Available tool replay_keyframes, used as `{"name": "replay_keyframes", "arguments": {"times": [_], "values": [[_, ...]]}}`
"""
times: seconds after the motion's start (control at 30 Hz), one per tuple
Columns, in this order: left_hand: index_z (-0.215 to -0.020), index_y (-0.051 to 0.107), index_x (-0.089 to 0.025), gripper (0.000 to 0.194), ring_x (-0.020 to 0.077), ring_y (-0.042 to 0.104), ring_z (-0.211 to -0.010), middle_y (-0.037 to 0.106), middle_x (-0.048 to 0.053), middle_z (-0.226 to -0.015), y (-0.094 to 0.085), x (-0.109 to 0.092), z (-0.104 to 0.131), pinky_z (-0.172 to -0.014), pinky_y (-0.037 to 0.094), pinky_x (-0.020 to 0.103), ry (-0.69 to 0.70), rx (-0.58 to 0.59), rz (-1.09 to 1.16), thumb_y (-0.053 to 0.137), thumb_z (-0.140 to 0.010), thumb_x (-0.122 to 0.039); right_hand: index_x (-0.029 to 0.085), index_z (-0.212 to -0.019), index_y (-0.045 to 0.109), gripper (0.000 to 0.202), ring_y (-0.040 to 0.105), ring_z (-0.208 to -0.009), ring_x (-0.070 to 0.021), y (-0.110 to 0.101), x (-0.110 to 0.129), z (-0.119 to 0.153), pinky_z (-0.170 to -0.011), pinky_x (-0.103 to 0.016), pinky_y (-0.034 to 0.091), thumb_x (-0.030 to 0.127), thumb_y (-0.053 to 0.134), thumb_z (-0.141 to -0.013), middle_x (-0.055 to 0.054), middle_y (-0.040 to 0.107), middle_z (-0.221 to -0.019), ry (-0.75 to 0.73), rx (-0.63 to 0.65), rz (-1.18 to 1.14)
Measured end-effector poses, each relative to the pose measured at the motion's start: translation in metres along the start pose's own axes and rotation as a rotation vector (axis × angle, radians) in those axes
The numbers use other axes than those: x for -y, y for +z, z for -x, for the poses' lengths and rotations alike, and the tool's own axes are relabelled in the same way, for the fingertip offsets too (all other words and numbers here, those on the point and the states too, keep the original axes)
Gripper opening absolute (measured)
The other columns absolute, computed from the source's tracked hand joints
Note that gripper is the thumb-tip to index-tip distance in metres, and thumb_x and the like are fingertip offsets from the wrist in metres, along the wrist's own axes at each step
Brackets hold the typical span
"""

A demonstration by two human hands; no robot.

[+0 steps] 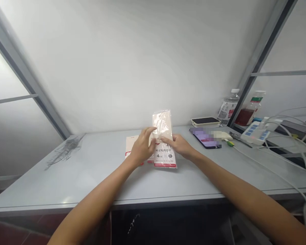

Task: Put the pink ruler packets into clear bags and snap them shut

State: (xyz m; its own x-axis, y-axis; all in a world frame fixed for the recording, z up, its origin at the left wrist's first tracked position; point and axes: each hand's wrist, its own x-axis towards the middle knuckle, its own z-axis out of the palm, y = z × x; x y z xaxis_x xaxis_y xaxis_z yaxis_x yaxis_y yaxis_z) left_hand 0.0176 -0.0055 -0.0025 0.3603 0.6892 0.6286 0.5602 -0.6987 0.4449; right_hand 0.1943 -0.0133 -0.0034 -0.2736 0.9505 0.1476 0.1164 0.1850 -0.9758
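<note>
A clear plastic packet (164,154) with a pale card and red-edged printing is held up over the table. My right hand (180,144) grips its right side, thumb across the front. At its left edge is my left hand (144,144), fingers curved and apart, fingertips near the plastic; whether it grips the packet is unclear. Behind my left hand, a pale card with red print (130,144) lies on the table, partly hidden by the hand and packet.
On the grey table (97,183), a phone (206,139), white case (206,121), power strip (255,132) and looping cables stand right. Behind them are a water bottle (228,109) and a bottle of red liquid (248,110). Dark strands (67,149) lie left.
</note>
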Motion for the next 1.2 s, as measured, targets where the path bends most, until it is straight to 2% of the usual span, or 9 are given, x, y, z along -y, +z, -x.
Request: {"name": "replay_keyframes", "arguments": {"times": [0.2, 0.33, 0.47, 0.6, 0.7, 0.77, 0.9, 1.07, 1.2], "values": [[-0.091, 0.054, -0.021, 0.023, 0.0176, 0.054, -0.091, 0.056, 0.004, -0.101, 0.001, 0.009, -0.003, -0.072, 0.048, 0.031, -0.269, 0.041, 0.197, 0.036, -0.085, -0.033, 0.014, -0.079, 0.069, 0.034, 0.064, -0.069, -0.0221, 0.0, -0.001, -0.001, -0.058, -0.029, 0.049, 0.046, 0.064, -0.067, -0.008, 0.07, -0.077, 0.01, -0.004, -0.053], [-0.079, 0.057, -0.017, 0.034, 0.0167, 0.056, -0.086, 0.059, 0.004, -0.091, 0.0, 0.011, -0.007, -0.07, 0.049, 0.03, -0.322, 0.204, 0.536, 0.037, -0.083, -0.044, 0.013, -0.08, 0.069, 0.033, 0.064, -0.069, -0.0214, -0.002, 0.001, -0.001, -0.059, -0.03, 0.048, 0.043, 0.065, -0.066, -0.008, 0.07, -0.077, 0.017, -0.022, -0.079], [-0.076, 0.055, -0.017, 0.031, 0.0157, 0.056, -0.087, 0.06, 0.004, -0.096, 0.0, 0.007, -0.007, -0.075, 0.048, 0.03, -0.331, 0.169, 0.607, 0.046, -0.079, -0.046, 0.013, -0.09, 0.068, 0.038, 0.064, -0.077, -0.0228, 0.0, 0.001, -0.001, -0.066, -0.032, 0.05, 0.04, 0.068, -0.064, -0.008, 0.07, -0.084, 0.011, -0.006, -0.122], [-0.069, 0.055, -0.016, 0.03, 0.0175, 0.055, -0.096, 0.058, 0.005, -0.108, -0.002, 0.007, -0.008, -0.081, 0.044, 0.029, -0.332, 0.064, 0.495, 0.05, -0.076, -0.046, 0.013, -0.085, 0.068, 0.036, 0.063, -0.074, -0.0211, -0.002, 0.0, -0.003, -0.064, -0.031, 0.049, 0.043, 0.067, -0.065, -0.007, 0.07, -0.081, -0.006, 0.006, -0.06], [-0.071, 0.052, -0.017, 0.035, 0.0147, 0.058, -0.081, 0.062, 0.005, -0.094, -0.01, 0.013, -0.014, -0.071, 0.047, 0.026, -0.456, 0.043, 0.348, 0.042, -0.078, -0.049, 0.012, -0.075, 0.066, 0.035, 0.061, -0.062, -0.0166, -0.015, 0.004, -0.007, -0.057, -0.027, 0.047, 0.046, 0.064, -0.067, -0.007, 0.068, -0.071, -0.03, -0.032, 0.043], [-0.074, 0.05, -0.018, 0.034, 0.0129, 0.058, -0.071, 0.063, 0.003, -0.081, -0.02, 0.023, -0.019, -0.062, 0.047, 0.024, -0.535, 0.068, 0.257, 0.037, -0.079, -0.049, 0.013, -0.085, 0.062, 0.037, 0.061, -0.062, -0.0148, -0.03, 0.006, -0.009, -0.057, -0.025, 0.046, 0.046, 0.063, -0.068, -0.008, 0.068, -0.073, 0.002, -0.084, 0.119], [-0.066, 0.048, -0.018, 0.022, 0.0155, 0.059, -0.062, 0.062, 0.004, -0.069, -0.04, 0.054, -0.025, -0.052, 0.044, 0.024, -0.694, 0.183, 0.025, 0.044, -0.074, -0.038, 0.015, -0.096, 0.056, 0.043, 0.059, -0.059, -0.0134, -0.068, -0.002, -0.015, -0.053, -0.023, 0.043, 0.048, 0.061, -0.069, -0.005, 0.066, -0.07, 0.144, -0.184, 0.443], [-0.051, 0.049, -0.018, 0.012, 0.0239, 0.059, -0.056, 0.057, 0.007, -0.049, -0.046, 0.084, -0.019, -0.052, 0.041, 0.031, -0.866, 0.417, -0.325, 0.058, -0.058, -0.023, 0.01, -0.099, 0.053, 0.063, 0.057, -0.056, -0.022, -0.088, -0.032, -0.022, -0.05, -0.029, 0.039, 0.048, 0.071, -0.052, -0.005, 0.061, -0.056, 0.399, -0.243, 0.762], [-0.064, 0.055, -0.017, 0.01, 0.0269, 0.061, -0.066, 0.063, 0.011, -0.062, -0.04, 0.079, -0.015, -0.058, 0.042, 0.033, -0.843, 0.475, -0.514, 0.058, -0.061, -0.026, 0.012, -0.1, 0.053, 0.068, 0.058, -0.081, -0.031, -0.083, -0.042, -0.026, -0.06, -0.034, 0.04, 0.057, 0.067, -0.051, -0.015, 0.064, -0.086, 0.461, -0.286, 0.947]]}}
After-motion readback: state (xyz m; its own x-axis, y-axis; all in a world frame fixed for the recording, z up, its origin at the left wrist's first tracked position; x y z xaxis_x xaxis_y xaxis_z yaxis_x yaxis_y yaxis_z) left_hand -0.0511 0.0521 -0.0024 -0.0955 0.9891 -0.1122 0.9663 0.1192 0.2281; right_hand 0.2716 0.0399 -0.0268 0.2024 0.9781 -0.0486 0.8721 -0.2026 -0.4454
